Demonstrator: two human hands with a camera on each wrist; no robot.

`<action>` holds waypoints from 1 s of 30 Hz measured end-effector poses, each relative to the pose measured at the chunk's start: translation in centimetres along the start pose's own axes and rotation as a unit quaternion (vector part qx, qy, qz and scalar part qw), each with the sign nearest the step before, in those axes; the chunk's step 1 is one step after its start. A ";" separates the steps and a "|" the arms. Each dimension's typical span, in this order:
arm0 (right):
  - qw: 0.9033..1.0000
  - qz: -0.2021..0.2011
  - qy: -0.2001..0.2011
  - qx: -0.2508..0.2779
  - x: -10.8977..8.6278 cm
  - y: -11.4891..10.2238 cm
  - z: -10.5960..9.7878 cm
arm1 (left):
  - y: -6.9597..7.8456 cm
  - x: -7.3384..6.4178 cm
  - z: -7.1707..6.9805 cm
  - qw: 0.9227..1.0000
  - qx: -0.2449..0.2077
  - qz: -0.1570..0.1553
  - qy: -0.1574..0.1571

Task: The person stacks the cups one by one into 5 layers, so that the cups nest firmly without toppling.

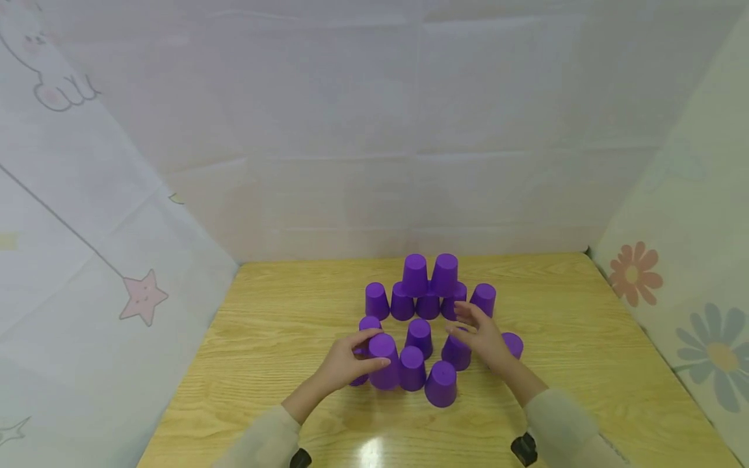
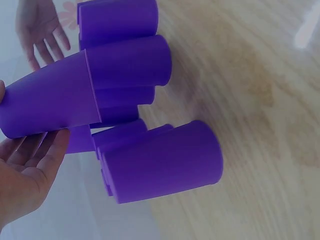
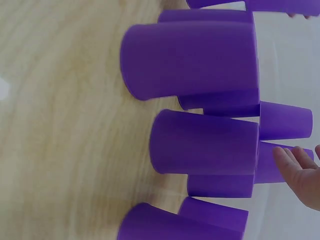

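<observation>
Left sleeve (image 1: 263,439) nearest us, tabletop (image 1: 257,338) stretching wide to its edge, left of the left hand (image 1: 345,361); those fingers and thumb pinch a purple cup (image 1: 383,369), more cups (image 1: 412,372) crowding right; right hand (image 1: 484,338), thumb and fingers parted, touch unclear.

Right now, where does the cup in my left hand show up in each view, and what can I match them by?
Head: the cup is in the lower middle, in your left hand.
Left wrist: at the left edge, slightly above centre.
Right wrist: in the top right corner, cut off by the frame.
Shared landmark: your right hand, visible in all three.
</observation>
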State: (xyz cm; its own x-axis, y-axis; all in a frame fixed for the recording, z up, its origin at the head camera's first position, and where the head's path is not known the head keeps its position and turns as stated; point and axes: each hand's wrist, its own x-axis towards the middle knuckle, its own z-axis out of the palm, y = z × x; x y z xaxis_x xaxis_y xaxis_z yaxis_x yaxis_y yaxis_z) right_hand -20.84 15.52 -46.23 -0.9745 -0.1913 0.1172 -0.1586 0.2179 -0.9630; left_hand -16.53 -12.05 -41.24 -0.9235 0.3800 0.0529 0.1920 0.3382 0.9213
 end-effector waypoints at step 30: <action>1.000 0.025 -0.003 -0.005 -4.2 1.9 2.0 | -3.3 7.8 -3.2 0.996 0.020 -0.011 0.089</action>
State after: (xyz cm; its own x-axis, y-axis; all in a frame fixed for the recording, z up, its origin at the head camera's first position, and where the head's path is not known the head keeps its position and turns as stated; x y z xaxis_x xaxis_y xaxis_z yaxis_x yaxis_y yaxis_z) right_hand -16.76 14.81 -49.00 -0.9802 -0.1864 0.0672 -0.1111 0.2363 -0.9653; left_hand -25.40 -12.99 -42.61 -0.9712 0.2149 0.1029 0.1803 0.3806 0.9070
